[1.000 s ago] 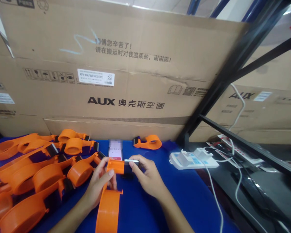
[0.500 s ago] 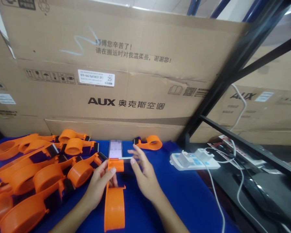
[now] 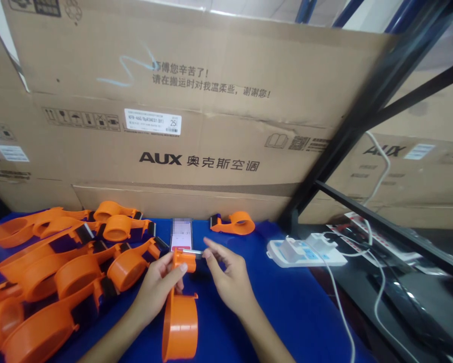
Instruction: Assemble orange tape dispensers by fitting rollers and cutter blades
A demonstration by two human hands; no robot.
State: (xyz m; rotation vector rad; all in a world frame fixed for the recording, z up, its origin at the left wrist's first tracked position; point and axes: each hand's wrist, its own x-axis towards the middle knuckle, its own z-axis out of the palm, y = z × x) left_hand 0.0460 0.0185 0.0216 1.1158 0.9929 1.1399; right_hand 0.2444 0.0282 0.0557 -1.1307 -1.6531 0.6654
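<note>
My left hand is closed around the neck of an orange tape dispenser, which hangs upright with its round hub toward me. At the dispenser's top end sits a thin serrated metal blade, sticking out to the right. The thumb and fingertips of my right hand close on the blade's right end; the exact contact is small to see. Just behind lies a phone with a lit screen. Another orange tape dispenser with a dark end rests beyond my right hand.
Several orange tape dispensers crowd the left side of the blue table cover. A white power strip with plugs and cables lies at right, beside a black metal frame. A large cardboard box stands behind.
My right hand's spread fingers have drawn together at the blade's right end. The dispenser has shifted slightly, and its blade now shows more clearly. My left hand keeps its hold.
</note>
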